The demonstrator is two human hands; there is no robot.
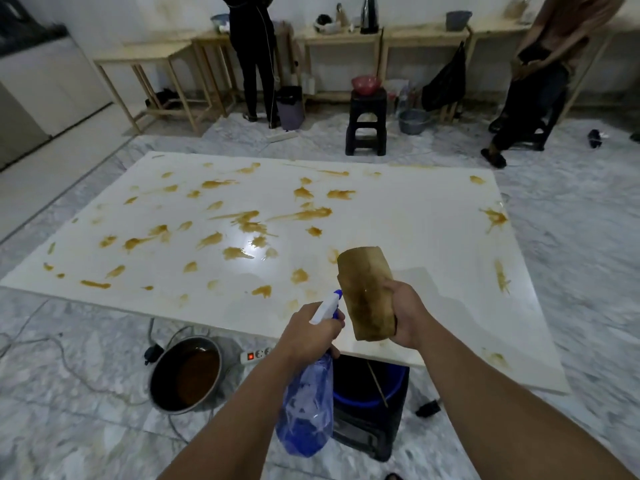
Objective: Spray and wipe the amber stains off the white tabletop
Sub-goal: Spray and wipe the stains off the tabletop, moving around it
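Head view: spray bottle [306, 403] nozzle points toward tabletop [398, 230].

Both bare forearms reached forward; the left hand [311, 332] was clenched in a grip, the right hand [407, 315] likewise, raised slightly higher.
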